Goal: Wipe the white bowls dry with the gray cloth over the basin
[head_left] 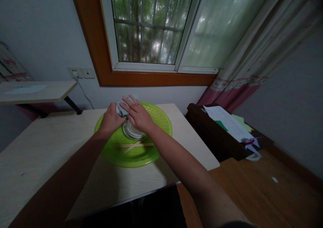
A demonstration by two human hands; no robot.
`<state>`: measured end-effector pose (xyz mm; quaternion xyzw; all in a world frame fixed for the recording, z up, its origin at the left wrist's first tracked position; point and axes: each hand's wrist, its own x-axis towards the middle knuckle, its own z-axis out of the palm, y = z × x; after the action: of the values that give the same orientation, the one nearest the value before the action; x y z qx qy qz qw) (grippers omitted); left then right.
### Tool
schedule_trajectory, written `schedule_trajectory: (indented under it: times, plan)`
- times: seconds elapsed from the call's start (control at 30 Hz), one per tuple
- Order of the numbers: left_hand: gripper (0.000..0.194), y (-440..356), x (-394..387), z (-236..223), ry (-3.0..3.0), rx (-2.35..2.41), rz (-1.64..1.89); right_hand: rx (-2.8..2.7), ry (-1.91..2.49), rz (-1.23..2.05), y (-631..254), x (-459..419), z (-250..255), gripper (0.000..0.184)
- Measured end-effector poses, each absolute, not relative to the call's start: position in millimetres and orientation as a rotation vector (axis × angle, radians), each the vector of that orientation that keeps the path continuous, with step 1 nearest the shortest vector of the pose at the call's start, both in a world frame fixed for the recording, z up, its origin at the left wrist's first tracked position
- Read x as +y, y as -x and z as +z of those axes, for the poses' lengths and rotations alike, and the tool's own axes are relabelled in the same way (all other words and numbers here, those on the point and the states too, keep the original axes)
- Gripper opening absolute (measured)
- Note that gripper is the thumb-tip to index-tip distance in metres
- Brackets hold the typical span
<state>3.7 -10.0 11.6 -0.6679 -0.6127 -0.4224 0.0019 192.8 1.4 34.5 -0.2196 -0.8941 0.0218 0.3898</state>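
Note:
Above the far left part of a round green plastic basket (136, 160), my hands meet around a crumpled grey-blue cloth (123, 111). My left hand (112, 119) is closed at the cloth's left side, its fingers curled and partly hidden. Laid across the top, my right hand (138, 115) presses the cloth with its fingers extended. A small whitish edge shows beside the left fingers; whether it is cloth or a dish is unclear. Just below the hands, a stack of white dishes (132, 133) sits in the basket. In front of it, several light wooden chopsticks (135, 145) lie crossed.
The basket stands on a pale wooden table (45, 143). A raised shelf (58, 90) is at the left, with a cable (85, 94) running from the wall socket (75, 73). To the right, a dark brown piece of furniture (209, 130) holds papers (227, 120). A window is behind.

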Motion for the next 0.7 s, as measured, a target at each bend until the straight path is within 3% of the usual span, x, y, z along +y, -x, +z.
schedule_trajectory:
  times: [0.17, 0.5, 0.7]
  plan:
    - [0.047, -5.6, -9.9, 11.7, 2.077, -1.901, -1.36, -2.275, 0.562, 0.059, -193.6, 0.9, 35.7, 0.059]
    - [0.073, -14.1, -19.6, 24.2, 1.921, -2.087, -1.514, -1.938, 0.728, 0.402, -204.6, 24.7, 21.7, 0.056]
    - [0.07, -11.4, -15.4, 18.1, 1.951, -2.019, -1.519, -1.937, 0.722, 0.389, -204.6, 22.0, 20.7, 0.056]
